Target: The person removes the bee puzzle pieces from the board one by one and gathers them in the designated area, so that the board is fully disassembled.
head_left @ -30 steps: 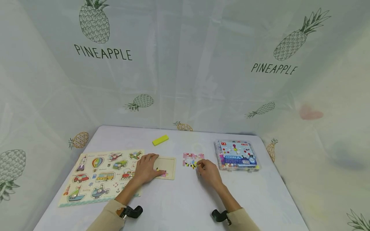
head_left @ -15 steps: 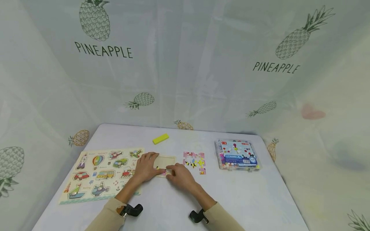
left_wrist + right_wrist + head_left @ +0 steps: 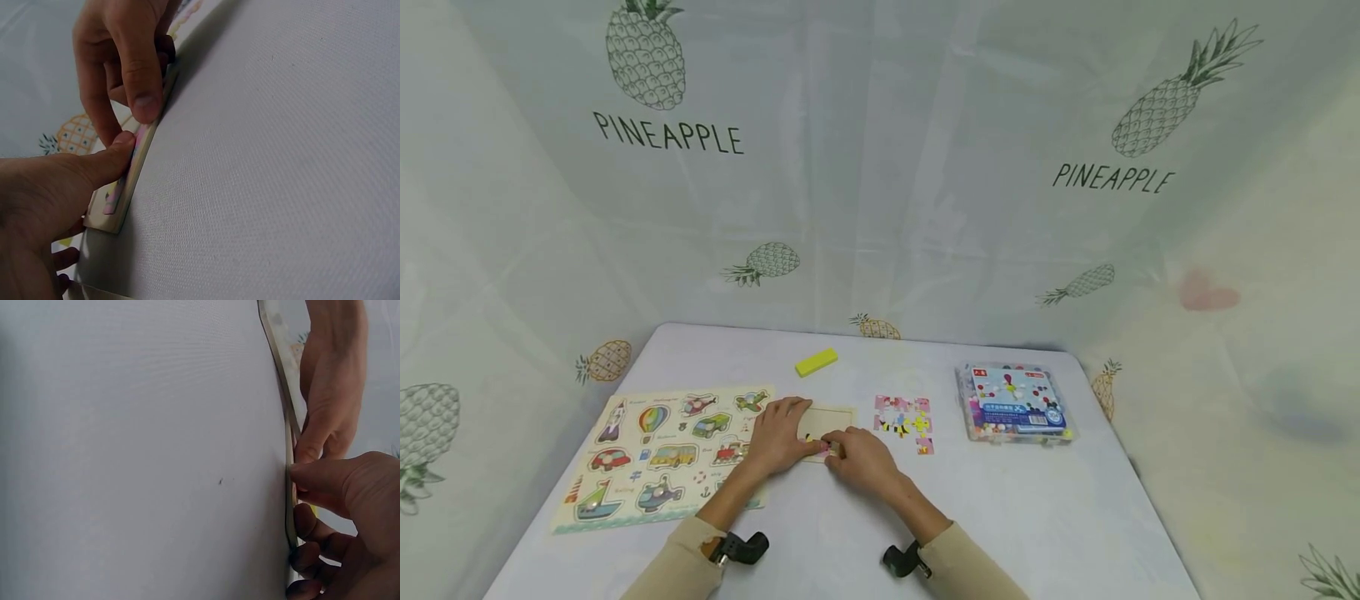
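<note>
A small wooden puzzle tray (image 3: 829, 417) lies on the table, with pink and yellow puzzle pieces (image 3: 111, 204) along its near side. My left hand (image 3: 777, 435) holds the tray at its left side, the thumb resting on the pieces in it. Over the near right part of the tray, my right hand (image 3: 863, 458) pinches a puzzle piece that its fingers mostly hide. Both thumbs are close together in the left wrist view. Right of the tray, several loose puzzle pieces (image 3: 892, 404) lie in a rough block, including a yellow one (image 3: 920, 424).
On the left is a large vehicle puzzle board (image 3: 647, 480), partly beneath my left forearm. A yellow block (image 3: 816, 362) lies behind the tray. At the back right stands a clear plastic box (image 3: 1017, 402) with a blue label. A pineapple-print cloth (image 3: 880, 200) hangs behind the table.
My right hand has moved left from the loose pieces to the tray with a piece, then shifted slightly farther left. My left hand has stayed on the tray.
</note>
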{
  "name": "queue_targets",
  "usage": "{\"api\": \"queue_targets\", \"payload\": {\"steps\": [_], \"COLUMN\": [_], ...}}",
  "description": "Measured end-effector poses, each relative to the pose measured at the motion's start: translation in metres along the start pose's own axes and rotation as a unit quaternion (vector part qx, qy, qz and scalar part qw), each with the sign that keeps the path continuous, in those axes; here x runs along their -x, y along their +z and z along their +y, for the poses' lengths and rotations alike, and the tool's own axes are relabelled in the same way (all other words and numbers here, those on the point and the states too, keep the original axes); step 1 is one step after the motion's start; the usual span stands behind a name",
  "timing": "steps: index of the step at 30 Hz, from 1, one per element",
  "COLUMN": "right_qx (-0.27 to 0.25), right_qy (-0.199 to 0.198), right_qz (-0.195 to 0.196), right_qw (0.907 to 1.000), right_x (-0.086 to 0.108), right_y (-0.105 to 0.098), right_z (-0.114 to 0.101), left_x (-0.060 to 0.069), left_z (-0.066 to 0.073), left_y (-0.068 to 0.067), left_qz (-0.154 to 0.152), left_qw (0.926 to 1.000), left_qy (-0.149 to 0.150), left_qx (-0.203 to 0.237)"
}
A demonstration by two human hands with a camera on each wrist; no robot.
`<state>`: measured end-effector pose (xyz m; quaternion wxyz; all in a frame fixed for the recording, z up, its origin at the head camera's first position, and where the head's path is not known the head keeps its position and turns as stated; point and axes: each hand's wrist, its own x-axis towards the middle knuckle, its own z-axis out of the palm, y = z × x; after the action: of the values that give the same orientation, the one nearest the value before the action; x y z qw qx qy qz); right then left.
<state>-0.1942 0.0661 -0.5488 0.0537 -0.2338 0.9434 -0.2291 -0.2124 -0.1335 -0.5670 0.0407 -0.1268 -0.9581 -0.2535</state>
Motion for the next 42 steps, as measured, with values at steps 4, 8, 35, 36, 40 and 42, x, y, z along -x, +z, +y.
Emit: {"api": "queue_targets", "payload": {"steps": [4,8,35,36,40,42], "right_qx": [-0.013,-0.017,-0.055,-0.059,-0.073,-0.079], "right_qy": [0.008,0.005,0.011,0.013,0.02,0.021], "right_qz": [0.001,0.004,0.004,0.004,0.008,0.013], "right_qw": [0.9999,0.9998,0.9984,0.9982,0.9971,0.9966], "right_x": [0.002,0.003,0.002,0.002,0.001,0.001], "right_y": [0.001,0.002,-0.001,-0.002,-0.003,-0.004], "right_z": [-0.001,-0.001,-0.005,-0.005,-0.006,-0.006], "left_x": [0.002,0.003,0.001,0.001,-0.001,-0.001], "left_z": [-0.001,-0.002,-0.008,-0.008,-0.009,-0.009], "left_y": [0.0,0.002,-0.02,-0.02,-0.02,-0.02], "left_qz": [0.005,0.008,-0.05,-0.049,-0.05,-0.049], "left_qw": [1.0,0.9999,0.9976,0.9977,0.9977,0.9976], "left_qy": [0.008,0.015,0.039,0.039,0.039,0.041], "left_qx": [-0.001,0.002,0.028,0.026,0.024,0.026]}}
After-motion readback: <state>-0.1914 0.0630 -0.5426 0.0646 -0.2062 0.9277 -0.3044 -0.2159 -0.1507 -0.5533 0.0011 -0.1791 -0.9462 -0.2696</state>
